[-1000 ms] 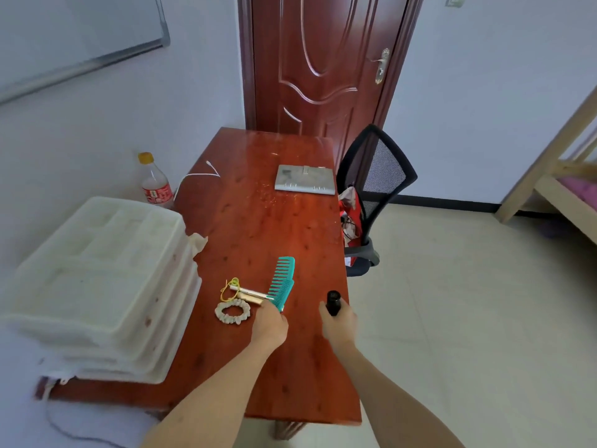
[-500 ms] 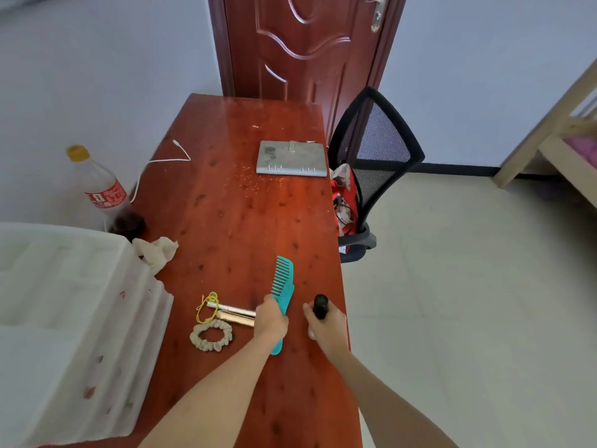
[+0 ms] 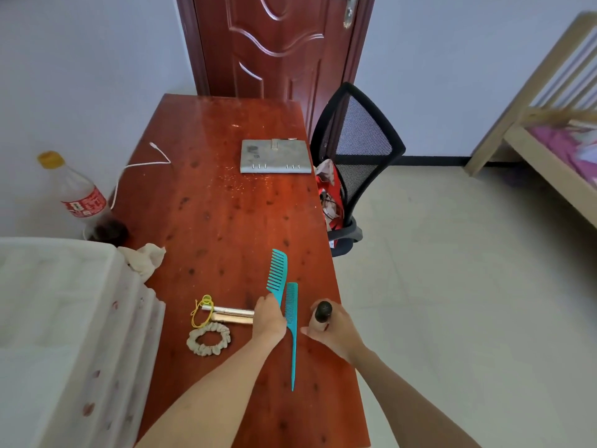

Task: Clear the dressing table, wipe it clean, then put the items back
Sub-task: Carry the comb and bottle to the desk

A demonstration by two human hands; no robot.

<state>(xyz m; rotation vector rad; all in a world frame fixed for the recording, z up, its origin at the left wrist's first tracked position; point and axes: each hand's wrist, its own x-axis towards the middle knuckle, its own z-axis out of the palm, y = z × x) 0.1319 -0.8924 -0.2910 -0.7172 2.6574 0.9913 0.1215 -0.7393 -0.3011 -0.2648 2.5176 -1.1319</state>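
On the red-brown wooden table (image 3: 219, 202), my left hand (image 3: 268, 320) grips the handle of a wide-tooth teal comb (image 3: 277, 274), its teeth pointing away from me. A thin teal tail comb (image 3: 291, 321) lies on the table just right of that hand. My right hand (image 3: 336, 324) is closed around a small bottle with a black cap (image 3: 323, 312) near the table's right edge. Left of my left hand lie gold and silver tubes (image 3: 231, 313), a yellow hair tie (image 3: 202, 312) and a beige scrunchie (image 3: 209, 342).
A grey flat box (image 3: 276, 156) sits at the far right of the table, a white cable (image 3: 142, 166) at the far left. A crumpled cloth (image 3: 145, 258) lies by stacked white trays (image 3: 64, 334). A soda bottle (image 3: 80, 195) stands on the left; a black mesh chair (image 3: 355, 156) on the right.
The view tilted down and closer. The tail comb now shows lying separately on the table beside my left hand. Both hands kept their grips and barely moved.
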